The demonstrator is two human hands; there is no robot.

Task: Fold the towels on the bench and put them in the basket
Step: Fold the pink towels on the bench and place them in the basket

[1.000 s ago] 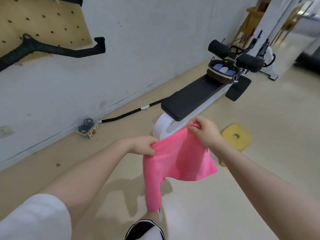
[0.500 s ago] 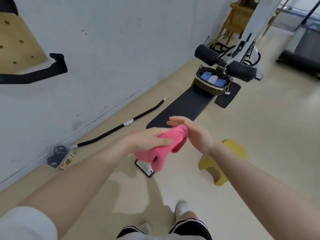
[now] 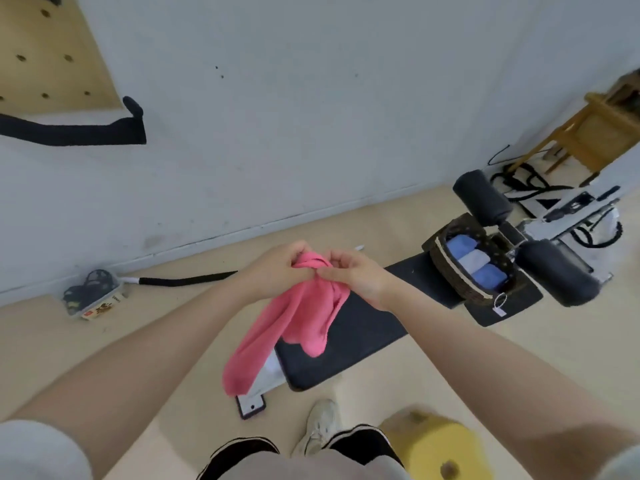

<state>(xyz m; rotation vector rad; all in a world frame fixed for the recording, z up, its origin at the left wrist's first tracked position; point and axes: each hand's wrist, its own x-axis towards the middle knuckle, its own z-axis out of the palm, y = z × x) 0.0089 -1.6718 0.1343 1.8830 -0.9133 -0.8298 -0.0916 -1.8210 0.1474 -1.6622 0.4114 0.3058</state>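
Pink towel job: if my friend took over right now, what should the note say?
Left hand: gripping the pink towel at its top.
Right hand: pinching the same bunched top, beside the left.
Towel: hangs crumpled in the air over the near end of the bench, not folded.
Basket: at the far end of the bench, already holding three folded towels, two blue and one white.
Done: those three.
Left: fold the pink one, put it in the basket. No other loose towels show.
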